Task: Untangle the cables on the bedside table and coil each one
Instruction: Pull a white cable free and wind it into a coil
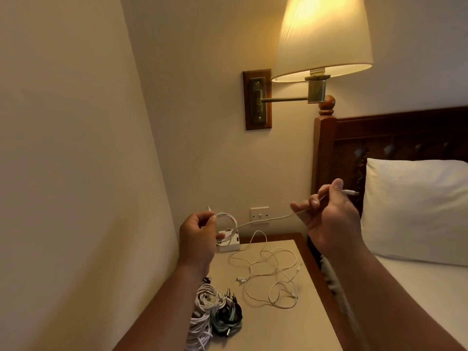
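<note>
- A left hand [198,234] is raised above the desk [278,325]. Its grip is closed round a few small loops of a white cable [266,219], and the cable's short tip sticks up beside the thumb.
- The same cable runs across to the right hand [329,216], raised near the headboard. That grip pinches the cable just behind its plug [350,192].
- The loops look few and loose. If the left grip slackens while more cable is wound on, they would likely spring open.
- The hanging span passes close above a small white box [229,245] at the back of the desk. A low sweep could snag on it or drag it.
- A loose tangle [272,277] of thin white cables lies mid-desk, below the hands. It is unclear whether the held cable is fully free of it. If not, pulling would tighten the knots.
- A pile of coiled cables [215,307], white and dark, sits at the near left edge under the left forearm. A dropped arm could knock them off or undo them.
- If the plug slips from the pinch, it would probably fall between desk and bed.
</note>
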